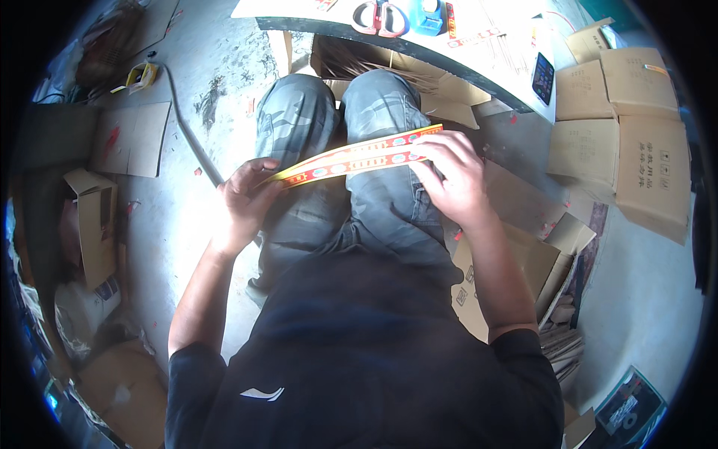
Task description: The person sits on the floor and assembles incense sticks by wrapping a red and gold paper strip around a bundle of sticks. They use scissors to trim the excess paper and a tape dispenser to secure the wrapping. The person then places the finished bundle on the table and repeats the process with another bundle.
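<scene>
A long, narrow red and yellow printed paper strip (370, 162) stretches across above my thighs. It looks folded or doubled, with two printed bands parting toward the right and a yellow gap between them. My left hand (245, 196) pinches its left end, where the bands come together. At the other end, my right hand (453, 178) grips the strip between thumb and fingers, slightly higher than the left. My knees in camouflage trousers (381, 112) lie just beyond and below it.
Ahead stands a white table (486, 63) with scissors (379, 19), a blue tape dispenser (427, 16), and a phone (544, 78) at its right edge. Cardboard boxes (651, 161) stand at right; another open box (508, 277) sits beside my right arm. A flat cardboard sheet (131, 138) lies left.
</scene>
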{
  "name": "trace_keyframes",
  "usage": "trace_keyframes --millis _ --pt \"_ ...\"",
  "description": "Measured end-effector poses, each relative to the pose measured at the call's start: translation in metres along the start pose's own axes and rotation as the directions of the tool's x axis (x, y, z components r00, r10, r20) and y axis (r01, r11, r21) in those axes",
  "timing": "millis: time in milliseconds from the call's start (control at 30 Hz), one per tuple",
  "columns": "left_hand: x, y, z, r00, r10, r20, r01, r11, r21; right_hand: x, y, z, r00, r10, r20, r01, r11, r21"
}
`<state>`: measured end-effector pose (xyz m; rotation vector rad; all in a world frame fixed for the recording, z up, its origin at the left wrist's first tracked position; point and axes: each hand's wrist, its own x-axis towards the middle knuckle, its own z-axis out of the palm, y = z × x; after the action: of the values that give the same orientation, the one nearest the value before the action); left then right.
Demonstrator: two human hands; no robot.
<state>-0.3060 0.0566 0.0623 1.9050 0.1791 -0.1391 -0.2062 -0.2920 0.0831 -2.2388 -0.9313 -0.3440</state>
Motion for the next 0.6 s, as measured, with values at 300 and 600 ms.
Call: trace_keyframes --millis 300,600 --pt "0.001 -0.003 -0.001 0.996 -0.055 0.066 0.069 0.97 -0.234 0.038 -0.028 0.037 0.95 -0.052 0.308 0.101 0.984 -0.145" --pt "0.004 0.015 -0.01 0.974 -0.147 0.172 0.187 0.949 -0.252 0.045 -0.028 0.038 0.945 -0.018 0.327 0.014 1.0 0.012"
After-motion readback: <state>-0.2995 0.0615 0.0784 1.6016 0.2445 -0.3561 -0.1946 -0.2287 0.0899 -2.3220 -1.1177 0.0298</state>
